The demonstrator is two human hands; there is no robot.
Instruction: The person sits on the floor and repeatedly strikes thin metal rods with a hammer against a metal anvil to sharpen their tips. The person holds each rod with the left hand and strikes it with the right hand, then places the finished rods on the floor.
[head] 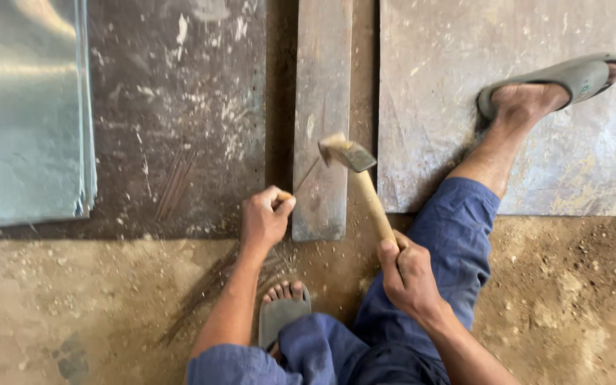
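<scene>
A wooden-handled hammer (356,178) is gripped in the right hand (406,274), its head over a narrow metal strip (322,93) on the floor. The left hand (264,217) pinches a thin rod (306,175) against the strip. Stacked shiny sheets (26,107) lie well left.

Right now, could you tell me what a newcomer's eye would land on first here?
Mid-frame, the right hand grips a wooden-handled hammer raised over a narrow metal strip. Beside it, the left hand pinches a thin rod against that strip. At far left lies a stack of shiny metal sheets.
</scene>
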